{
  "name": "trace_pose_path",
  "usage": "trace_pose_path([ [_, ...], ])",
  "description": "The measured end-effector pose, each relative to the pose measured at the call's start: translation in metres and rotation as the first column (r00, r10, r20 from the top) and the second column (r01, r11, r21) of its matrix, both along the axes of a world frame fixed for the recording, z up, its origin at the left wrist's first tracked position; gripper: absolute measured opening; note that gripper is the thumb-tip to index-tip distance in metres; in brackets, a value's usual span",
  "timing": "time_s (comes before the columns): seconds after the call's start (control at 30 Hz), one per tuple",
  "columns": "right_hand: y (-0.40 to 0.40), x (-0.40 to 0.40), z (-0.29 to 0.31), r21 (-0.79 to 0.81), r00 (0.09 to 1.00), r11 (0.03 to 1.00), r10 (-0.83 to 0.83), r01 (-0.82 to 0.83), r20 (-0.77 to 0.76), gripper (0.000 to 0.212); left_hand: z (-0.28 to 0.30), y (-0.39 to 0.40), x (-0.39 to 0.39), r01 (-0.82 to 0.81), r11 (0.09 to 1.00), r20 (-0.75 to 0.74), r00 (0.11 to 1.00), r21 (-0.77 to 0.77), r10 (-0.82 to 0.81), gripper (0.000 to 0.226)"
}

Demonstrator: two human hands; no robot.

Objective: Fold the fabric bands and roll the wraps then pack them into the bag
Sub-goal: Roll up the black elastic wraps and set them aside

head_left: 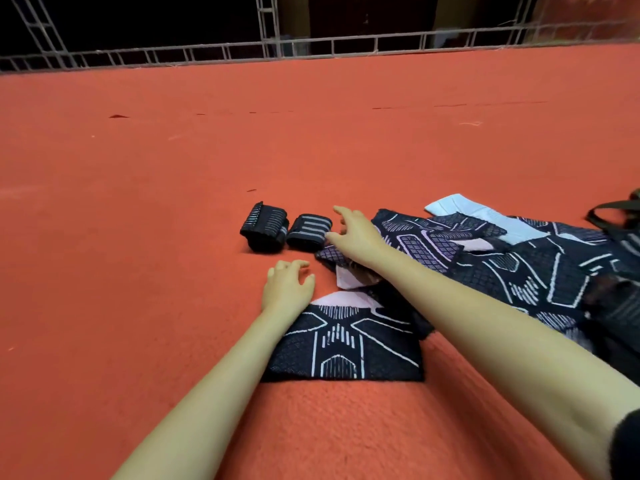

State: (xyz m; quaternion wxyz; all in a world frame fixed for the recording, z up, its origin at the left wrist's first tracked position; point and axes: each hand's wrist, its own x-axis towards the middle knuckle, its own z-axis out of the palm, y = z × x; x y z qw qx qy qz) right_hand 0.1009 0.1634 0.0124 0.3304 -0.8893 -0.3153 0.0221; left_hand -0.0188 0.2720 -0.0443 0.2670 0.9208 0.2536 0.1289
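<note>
Wraps: two rolled, black w/ grey stripes, side by side on red carpet (173,202), centre; left roll (265,227) touching right roll (309,232). Folded band (349,344) near centre, black w/ white geometric lines, flat. More unfolded bands (519,268) heaped at right, same pattern, pale undersides showing. Bag (620,216) far right, mostly cut off. Right hand (356,237) fingers spread, relaxed, just beside right roll, holding nothing. Left hand (287,287) loosely curled, empty, on carpet.
</note>
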Motion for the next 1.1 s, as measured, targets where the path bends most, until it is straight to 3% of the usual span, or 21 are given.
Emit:
trace_pose_path([
  [0.07,-0.047,-0.021,0.006,0.099,0.999,0.995,0.019,-0.023,0.045,0.051,0.005,-0.011,-0.007,0.049,0.998,0.068,0.996,0.025,-0.051,0.034],
  [0.17,-0.127,-0.059,0.002,0.175,0.991,0.985,-0.032,0.008,0.133,0.035,0.016,-0.047,-0.021,0.212,0.977,0.315,0.925,0.033,-0.212,0.029],
  [0.3,-0.212,-0.104,-0.018,0.199,0.978,0.971,-0.159,0.131,0.134,0.029,0.033,-0.119,-0.034,0.412,0.905,0.425,0.841,-0.106,-0.334,0.032],
  [0.47,-0.292,-0.12,-0.02,0.174,0.923,0.952,-0.292,0.254,0.25,0.03,0.038,-0.199,-0.04,0.47,0.856,0.415,0.837,-0.215,-0.356,0.032],
  [0.63,-0.364,-0.118,0.008,0.174,0.828,0.898,-0.44,0.404,0.349,0.027,0.027,-0.267,-0.033,0.528,0.824,0.322,0.832,-0.208,-0.451,0.032],
  [0.8,-0.42,-0.118,-0.009,0.01,0.817,0.87,-0.467,0.493,0.339,0.031,0.017,-0.325,-0.022,0.577,0.771,0.209,0.816,-0.268,-0.539,0.036],
  [0.87,-0.437,-0.119,-0.019,0.047,0.79,0.865,-0.476,0.499,0.387,0.032,0.012,-0.343,-0.017,0.59,0.761,0.196,0.807,-0.269,-0.556,0.039],
  [1.0,-0.463,-0.105,-0.005,0.253,0.626,0.803,-0.584,0.54,0.517,0.037,0.011,-0.367,-0.005,0.532,0.798,0.23,0.846,-0.283,-0.482,0.046],
  [1.1,-0.476,-0.079,0.017,0.186,0.645,0.775,-0.612,0.604,0.458,0.045,0.021,-0.374,0.011,0.429,0.878,0.345,0.873,-0.213,-0.343,0.048],
])
